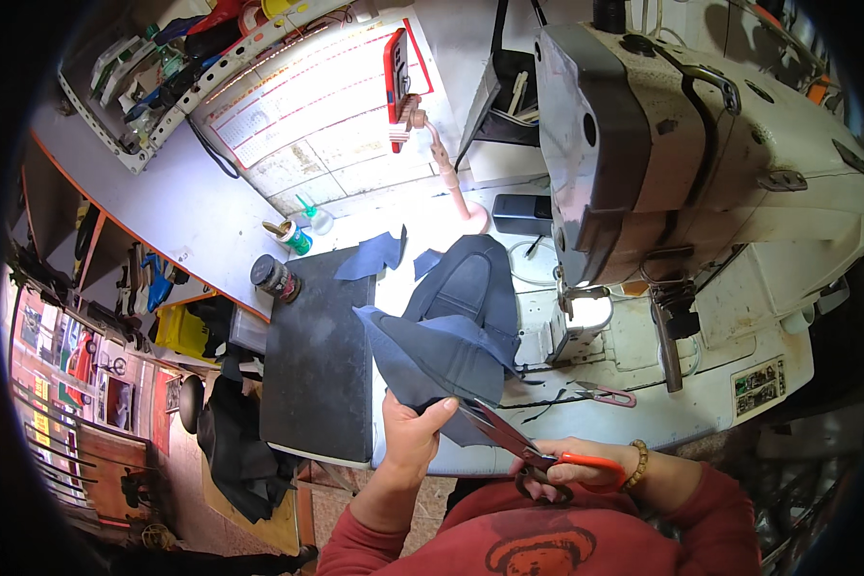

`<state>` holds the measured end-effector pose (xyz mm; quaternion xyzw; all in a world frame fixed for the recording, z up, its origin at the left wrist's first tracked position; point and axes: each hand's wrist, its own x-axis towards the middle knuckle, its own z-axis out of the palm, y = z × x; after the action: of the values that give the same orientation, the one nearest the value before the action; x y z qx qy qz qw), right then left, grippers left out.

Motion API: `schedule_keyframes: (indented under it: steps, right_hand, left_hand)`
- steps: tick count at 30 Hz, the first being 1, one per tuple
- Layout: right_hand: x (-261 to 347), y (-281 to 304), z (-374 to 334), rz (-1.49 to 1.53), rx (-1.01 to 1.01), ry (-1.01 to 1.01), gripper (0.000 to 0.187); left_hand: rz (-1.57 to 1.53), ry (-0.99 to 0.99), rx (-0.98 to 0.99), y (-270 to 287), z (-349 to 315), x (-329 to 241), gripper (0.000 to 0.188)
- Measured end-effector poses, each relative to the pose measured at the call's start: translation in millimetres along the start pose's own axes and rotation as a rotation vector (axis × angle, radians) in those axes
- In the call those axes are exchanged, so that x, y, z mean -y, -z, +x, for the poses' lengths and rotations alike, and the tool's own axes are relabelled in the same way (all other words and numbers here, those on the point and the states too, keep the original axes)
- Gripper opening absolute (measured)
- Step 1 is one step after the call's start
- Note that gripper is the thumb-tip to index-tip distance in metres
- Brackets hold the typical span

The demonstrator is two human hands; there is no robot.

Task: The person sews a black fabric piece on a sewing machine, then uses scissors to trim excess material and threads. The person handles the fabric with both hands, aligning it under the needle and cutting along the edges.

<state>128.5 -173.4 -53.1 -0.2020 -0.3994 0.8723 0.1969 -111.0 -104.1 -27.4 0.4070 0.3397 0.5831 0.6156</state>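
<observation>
My left hand (413,427) is closed on the near edge of a dark blue-grey fabric piece (432,350) with stitched curved seams, thumb on top. In my right hand (557,470) is a pair of scissors (509,434) with orange-red handles, fingers in the loops. The blades point up and left, against the fabric's lower edge beside my left thumb. A second stitched part of the fabric (466,274) lies behind on the white table; whether the two are joined I cannot tell. Small blue scraps (374,254) rest farther back.
A large sewing machine (682,163) stands at the right. Thread snips (605,395) lie on the table (547,422) near its base. Left are a black board (317,374) and a dark jar (276,278). A pink stand (446,173) holds a red-cased phone (396,86) at the back.
</observation>
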Motion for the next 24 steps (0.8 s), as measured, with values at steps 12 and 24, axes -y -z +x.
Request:
schedule_keyframes:
  steps: [12,24]
  right_hand:
    - [-16,14,-2,0.239,0.194,0.052,0.068]
    - [-4,10,-3,0.115,0.136,0.052,0.064]
  left_hand:
    - [-0.125,0.059,0.155,11,5,1,0.054]
    - [-0.135,0.056,0.215,12,8,4,0.053]
